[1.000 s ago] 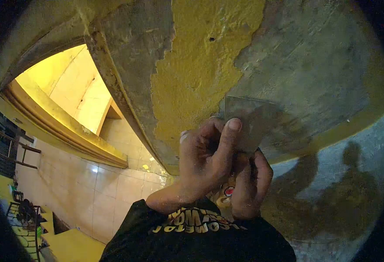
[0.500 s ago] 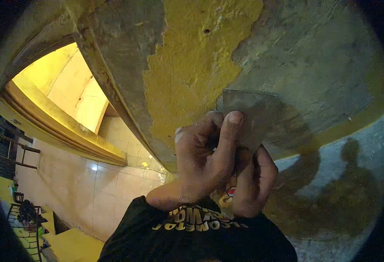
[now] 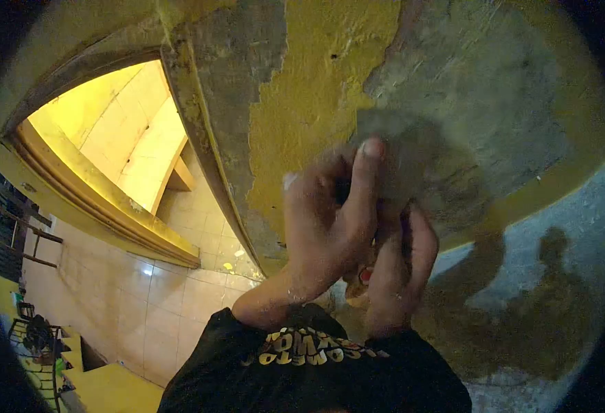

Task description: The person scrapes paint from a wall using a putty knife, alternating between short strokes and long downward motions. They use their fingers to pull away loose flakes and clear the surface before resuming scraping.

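A thin, flat grey scraper plate (image 3: 399, 138) lies against the wall, blurred and close in colour to the bare plaster. My left hand (image 3: 330, 213) is closed on its left side, with the thumb laid flat over its face. Lower down, my right hand (image 3: 406, 255) grips the plate's bottom edge with curled fingers. A strip of yellow paint (image 3: 309, 103) with ragged edges runs up the wall just left of the plate. Grey plaster (image 3: 481, 82) shows on the right. Part of the plate is hidden behind my fingers.
At left a doorway frame (image 3: 110, 199) opens onto a lit yellow room. Pale floor tiles (image 3: 130, 296) stretch below it, with paint flakes (image 3: 229, 266) near the wall's foot. A metal rack (image 3: 37, 344) stands at the lower left. Shadows fall on the right wall.
Both hands have slid upward along the wall with the scraper plate, still gripping it. The view has shifted slightly, so the doorway sits further right.
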A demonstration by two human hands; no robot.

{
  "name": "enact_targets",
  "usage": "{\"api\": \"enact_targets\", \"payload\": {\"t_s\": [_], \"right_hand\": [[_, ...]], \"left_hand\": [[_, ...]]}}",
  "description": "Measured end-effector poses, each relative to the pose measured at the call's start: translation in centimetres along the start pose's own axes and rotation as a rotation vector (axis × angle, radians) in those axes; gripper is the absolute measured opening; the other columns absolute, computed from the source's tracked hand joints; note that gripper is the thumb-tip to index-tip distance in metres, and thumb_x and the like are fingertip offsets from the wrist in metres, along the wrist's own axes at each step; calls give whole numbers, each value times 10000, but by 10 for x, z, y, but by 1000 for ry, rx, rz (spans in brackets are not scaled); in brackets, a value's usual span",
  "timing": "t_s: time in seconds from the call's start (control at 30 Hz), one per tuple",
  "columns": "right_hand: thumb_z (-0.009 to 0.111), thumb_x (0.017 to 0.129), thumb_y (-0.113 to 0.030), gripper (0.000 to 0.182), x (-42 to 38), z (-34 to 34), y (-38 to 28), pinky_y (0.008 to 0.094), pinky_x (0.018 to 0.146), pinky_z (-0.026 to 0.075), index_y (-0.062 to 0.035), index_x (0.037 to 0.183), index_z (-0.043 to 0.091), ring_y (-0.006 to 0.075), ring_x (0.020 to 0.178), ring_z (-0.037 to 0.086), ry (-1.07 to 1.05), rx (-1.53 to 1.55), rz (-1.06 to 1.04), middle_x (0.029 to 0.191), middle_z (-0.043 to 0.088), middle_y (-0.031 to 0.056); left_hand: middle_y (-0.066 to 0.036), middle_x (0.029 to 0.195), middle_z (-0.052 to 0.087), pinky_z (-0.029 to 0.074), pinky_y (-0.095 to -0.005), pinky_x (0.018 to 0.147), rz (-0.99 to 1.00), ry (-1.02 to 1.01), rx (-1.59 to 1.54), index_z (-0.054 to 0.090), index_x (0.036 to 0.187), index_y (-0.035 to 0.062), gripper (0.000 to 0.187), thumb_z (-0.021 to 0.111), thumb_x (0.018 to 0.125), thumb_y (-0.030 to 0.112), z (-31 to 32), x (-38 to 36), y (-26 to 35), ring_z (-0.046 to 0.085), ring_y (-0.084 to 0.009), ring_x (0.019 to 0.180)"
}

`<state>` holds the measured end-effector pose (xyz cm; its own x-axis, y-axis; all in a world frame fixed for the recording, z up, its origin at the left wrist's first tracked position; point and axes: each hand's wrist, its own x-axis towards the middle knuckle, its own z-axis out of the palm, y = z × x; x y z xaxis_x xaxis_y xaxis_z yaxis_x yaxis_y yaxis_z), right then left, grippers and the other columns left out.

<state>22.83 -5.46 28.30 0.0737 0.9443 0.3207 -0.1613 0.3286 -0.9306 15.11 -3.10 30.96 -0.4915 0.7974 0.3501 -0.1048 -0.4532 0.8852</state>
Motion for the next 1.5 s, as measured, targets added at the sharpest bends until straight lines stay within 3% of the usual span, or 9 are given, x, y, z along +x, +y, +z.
{"api": "enact_targets", "payload": {"t_s": [0.33, 0.73, 0.83, 0.93, 1.03, 1.13, 1.23, 1.43, 1.5], "right_hand": [[445, 943, -201, 173, -1, -6, -2, 214, 399, 339, -43, 904, 503, 50, 441, 441, -128, 19, 131, 599, 508, -15], [449, 939, -177, 177, -5, 0, 4, 220, 418, 359, -13, 905, 506, 56, 470, 468, -35, -132, -6, 592, 523, 0], [448, 933, -149, 168, -5, 7, 16, 244, 464, 401, 8, 939, 506, 66, 510, 485, 207, -243, -376, 645, 553, 27], [450, 931, -153, 186, 6, 3, -3, 269, 514, 432, 22, 955, 509, 72, 560, 494, 3, -68, -110, 706, 574, 50], [504, 930, -138, 353, 3, -3, 1, 326, 852, 451, 73, 1198, 416, 184, 984, 544, -180, -139, 39, 1116, 544, 156], [464, 924, -153, 183, -6, 2, 15, 260, 526, 432, 14, 956, 532, 73, 580, 498, 139, -250, -297, 725, 581, 40], [465, 924, -161, 187, -3, -1, 6, 271, 517, 438, 10, 961, 530, 90, 564, 514, -34, -171, -66, 732, 589, 44], [456, 930, -185, 189, -2, -5, 18, 247, 446, 392, -9, 905, 516, 64, 515, 484, 74, -275, -275, 661, 544, 3], [456, 932, -190, 194, -2, -6, 17, 241, 442, 388, -7, 932, 520, 59, 503, 479, 45, -201, -190, 637, 535, 0]], "left_hand": [[26, 594, 537, 328, -224, 451, -57, -66, 132, 586, 679, -3, 310, 558, 915, 195, -10, -8, -20, 433, -39, 536], [25, 643, 571, 343, -216, 473, -119, 14, 7, 623, 747, -10, 287, 560, 916, 214, -1, -9, -12, 449, -32, 565], [29, 655, 573, 346, -217, 480, -58, 11, 20, 621, 743, -8, 291, 560, 916, 218, -2, -2, -9, 451, -31, 578], [32, 646, 566, 345, -218, 477, -53, -10, -29, 622, 745, -7, 296, 559, 917, 225, -1, 2, 5, 449, -32, 575], [34, 626, 552, 336, -221, 468, -68, 9, -12, 611, 723, -2, 305, 548, 922, 220, 1, 0, 4, 439, -34, 562], [29, 612, 545, 333, -229, 460, -66, -73, 100, 594, 697, 1, 321, 538, 925, 220, -9, -6, -6, 437, -39, 555], [24, 604, 540, 331, -233, 455, -65, -89, 85, 578, 679, 3, 332, 535, 926, 220, -11, -4, -8, 440, -41, 553], [33, 592, 519, 321, -229, 455, -22, -85, 127, 571, 674, 13, 328, 531, 928, 216, -7, -4, -18, 426, -37, 549], [34, 596, 516, 321, -231, 457, -67, -93, 128, 566, 679, 11, 323, 530, 929, 213, -7, -4, -10, 422, -38, 552]]}}
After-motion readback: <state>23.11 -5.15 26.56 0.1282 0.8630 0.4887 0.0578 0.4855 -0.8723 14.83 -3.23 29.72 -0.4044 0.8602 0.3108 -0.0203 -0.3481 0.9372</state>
